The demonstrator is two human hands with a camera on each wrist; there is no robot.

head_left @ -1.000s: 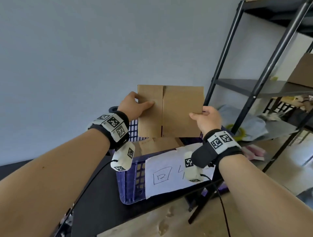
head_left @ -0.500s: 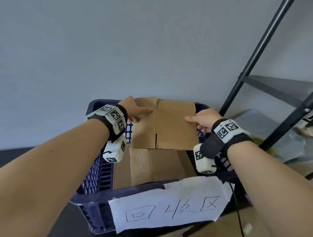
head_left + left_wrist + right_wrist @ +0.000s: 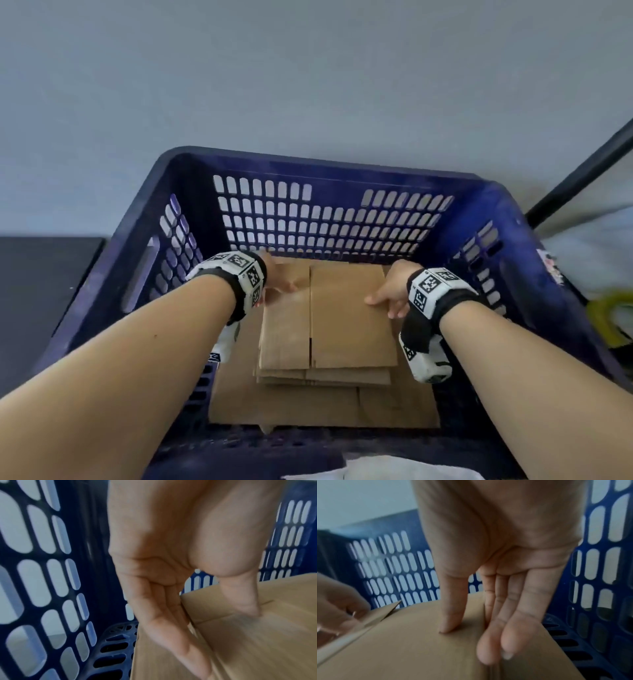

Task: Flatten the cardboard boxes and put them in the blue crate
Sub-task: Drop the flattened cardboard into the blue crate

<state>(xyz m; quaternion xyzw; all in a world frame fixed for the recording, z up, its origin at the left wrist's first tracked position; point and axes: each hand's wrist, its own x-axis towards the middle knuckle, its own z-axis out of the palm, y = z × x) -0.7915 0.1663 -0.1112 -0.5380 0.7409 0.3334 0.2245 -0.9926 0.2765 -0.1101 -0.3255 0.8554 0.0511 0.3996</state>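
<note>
Inside the blue crate (image 3: 342,164), left hand (image 3: 279,279) and right hand (image 3: 390,291) pinch opposite edges of a flattened box (image 3: 342,318), squaring it onto the stack (image 3: 322,401).

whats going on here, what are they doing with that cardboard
A person is lowering a flattened cardboard box into a blue crate, onto a stack of flattened boxes already lying on its floor. The left hand pinches the box's left edge, thumb on top, fingers along the side. The right hand holds the right edge the same way. Neither hand has let go yet.
</note>
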